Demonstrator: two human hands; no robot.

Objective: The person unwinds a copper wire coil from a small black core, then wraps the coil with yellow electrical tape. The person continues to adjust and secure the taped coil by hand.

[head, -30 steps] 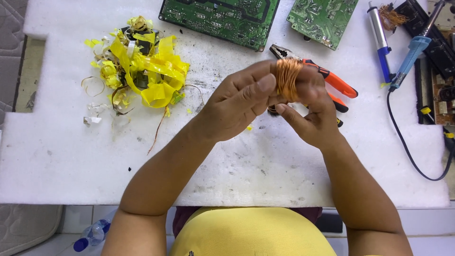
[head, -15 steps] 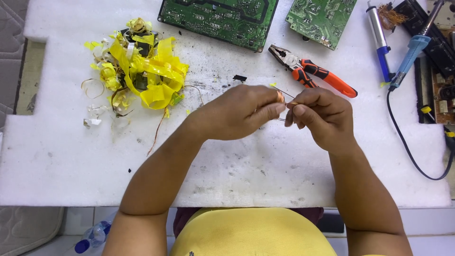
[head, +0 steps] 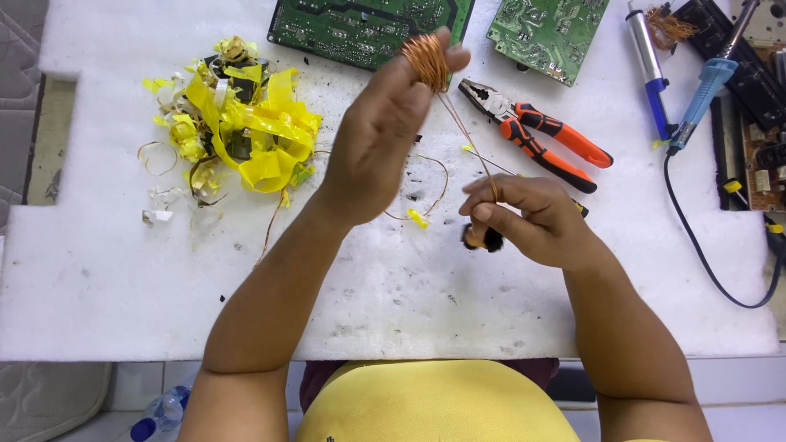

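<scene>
The left hand (head: 381,139) is raised above the tabletop (head: 123,278) with its fingers closed on a coil of copper wire (head: 424,59), pinched between the thumb and the fingertips at the top of the hand. The right hand (head: 532,219) sits lower and nearer the body, its grip closed around a small dark part (head: 485,239) of which only the lower left edge shows below the fingers.

A single strand of wire (head: 467,135) runs taut from the coil down to the top of the right hand. This strand is the governing relation: its long axis slants from upper left to lower right, so the coil lies up and to the left of the right grip, and well apart from it. The left hand holds the coil end; the right hand holds the end where the strand enters the dark part.

A looser loop of thin wire (head: 438,184) lies on the tabletop between the two hands, near a small yellow scrap (head: 417,218).

Other items on the tabletop: a heap of yellow tape (head: 246,131) to the left, two green circuit boards (head: 360,24) at the far edge, orange-handled pliers (head: 536,135) just beyond the right hand, and a blue soldering iron (head: 704,90) with its cable to the right.

Limits of view: the shape of the dark part is hidden inside the right hand. The point where the strand joins it cannot be seen. The number of turns on the coil cannot be told.
</scene>
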